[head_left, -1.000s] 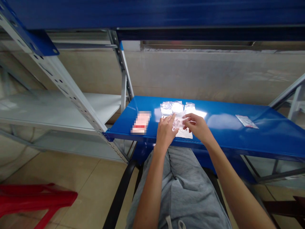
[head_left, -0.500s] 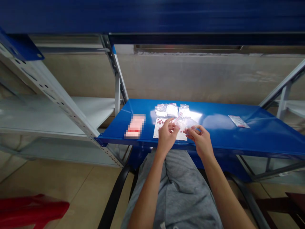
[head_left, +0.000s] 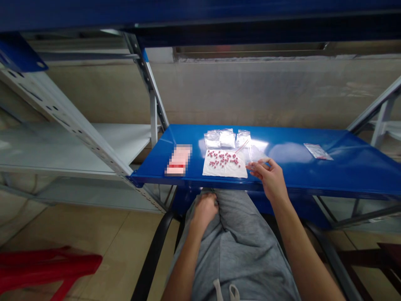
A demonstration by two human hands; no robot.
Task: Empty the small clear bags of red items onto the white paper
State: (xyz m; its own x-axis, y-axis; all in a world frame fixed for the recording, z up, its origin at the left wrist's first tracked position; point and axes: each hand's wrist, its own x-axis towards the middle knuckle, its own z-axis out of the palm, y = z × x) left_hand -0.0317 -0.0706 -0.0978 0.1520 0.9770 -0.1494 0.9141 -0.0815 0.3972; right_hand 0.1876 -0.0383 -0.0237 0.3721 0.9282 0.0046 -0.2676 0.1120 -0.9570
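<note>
My right hand (head_left: 262,170) pinches the lower corner of a clear zip bag (head_left: 253,154), which lies at the right edge of a white cloth (head_left: 224,172). Several small pink beads (head_left: 222,158) are scattered over that cloth. The bag's red seal line (head_left: 242,147) slants across the cloth's upper right corner. My left hand (head_left: 206,207) rests on the grey trousers over my lap, below the table edge, its fingers curled in and partly hidden; nothing shows in it.
Behind the cloth lie several small plastic bags (head_left: 227,138). Another filled bag (head_left: 318,151) is at the right of the blue table (head_left: 297,177). A blurred pink item (head_left: 178,161) lies at the left. Shelf posts (head_left: 150,85) and an overhead blue shelf (head_left: 200,16) frame the space.
My left hand has dropped from above the cloth to my lap, uncovering the beads. My right hand stays at the cloth's right side with the clear bag.
</note>
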